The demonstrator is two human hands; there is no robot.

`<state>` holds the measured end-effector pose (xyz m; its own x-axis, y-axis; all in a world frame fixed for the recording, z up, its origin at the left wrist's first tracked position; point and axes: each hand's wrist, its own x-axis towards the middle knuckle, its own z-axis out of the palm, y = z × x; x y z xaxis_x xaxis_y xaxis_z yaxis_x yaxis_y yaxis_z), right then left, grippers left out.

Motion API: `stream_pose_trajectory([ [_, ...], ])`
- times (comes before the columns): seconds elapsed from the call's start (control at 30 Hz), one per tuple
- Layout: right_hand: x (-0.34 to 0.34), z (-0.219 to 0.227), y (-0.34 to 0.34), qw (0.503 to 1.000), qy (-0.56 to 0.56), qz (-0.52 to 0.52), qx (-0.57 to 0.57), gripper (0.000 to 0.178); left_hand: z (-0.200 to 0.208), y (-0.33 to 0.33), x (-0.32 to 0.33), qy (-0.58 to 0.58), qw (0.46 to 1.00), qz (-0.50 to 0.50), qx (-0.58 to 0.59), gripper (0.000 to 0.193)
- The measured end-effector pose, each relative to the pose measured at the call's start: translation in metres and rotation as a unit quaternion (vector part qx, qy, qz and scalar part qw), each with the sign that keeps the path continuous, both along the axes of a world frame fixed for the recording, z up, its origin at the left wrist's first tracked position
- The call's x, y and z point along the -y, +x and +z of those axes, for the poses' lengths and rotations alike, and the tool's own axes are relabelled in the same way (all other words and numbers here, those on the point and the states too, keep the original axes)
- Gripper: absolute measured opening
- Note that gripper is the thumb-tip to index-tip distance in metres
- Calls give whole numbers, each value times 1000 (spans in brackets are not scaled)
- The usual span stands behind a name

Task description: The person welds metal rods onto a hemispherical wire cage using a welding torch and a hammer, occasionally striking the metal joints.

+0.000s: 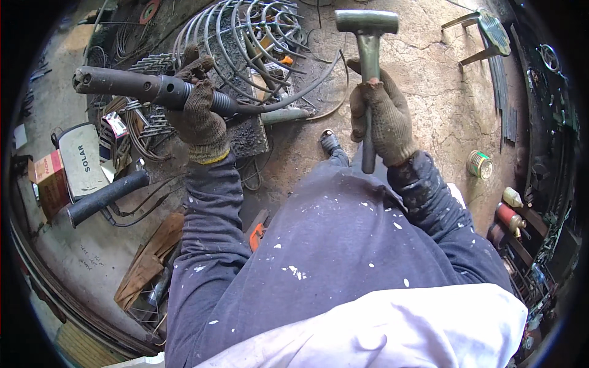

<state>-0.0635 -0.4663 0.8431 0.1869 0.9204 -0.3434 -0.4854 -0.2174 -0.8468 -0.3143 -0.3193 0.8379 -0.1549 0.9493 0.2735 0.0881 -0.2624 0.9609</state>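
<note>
My left hand point(201, 119), in a brown knit glove, is closed round a dark, tube-shaped welding electrode holder point(119, 83). The holder points left, with small holes near its far end and a ribbed middle. From its right end a thick cable point(300, 95) curves away to the right. In my right hand point(389, 119), gloved alike, is a metal hammer point(368, 52), held upright by its handle. Its head is up and the handle end sticks out below my palm. The two tools are apart, both raised above the floor.
Beyond my left hand, a curved metal-rod frame point(239, 37) stands by stacked rods. A pale case point(86, 159), cardboard box point(50, 184) and dark tube point(107, 197) lie left. A green stool point(492, 34), a can point(480, 165) and a red cylinder point(510, 218) are right.
</note>
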Motion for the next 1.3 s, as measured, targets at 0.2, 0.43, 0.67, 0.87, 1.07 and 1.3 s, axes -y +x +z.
stream_pose_trajectory([
  [0.2, 3, -7, -3, 989, -76, 120, -33, 40, -5, -7, -3, 50, 998, -13, -46, 35],
  [0.43, 4, 0, -14, 999, -12, -45, -22, 42, -8, -4, 3, 30, 1000, 7, 5, 33],
  [0.67, -2, 7, -3, 995, -69, 75, 17, 40, -10, -7, -3, 22, 1000, -11, -17, 25],
  [0.87, 5, -11, -18, 1000, -13, 0, 18, 41, -27, -21, -14, 182, 972, -23, -145, 27],
  [1.07, 2, 3, -2, 992, -61, 107, -35, 41, -2, -2, 0, -14, 998, 27, 46, 26],
  [1.3, 5, 3, -5, 999, 33, -15, -39, 39, -17, -9, -2, 80, 993, 30, -80, 30],
])
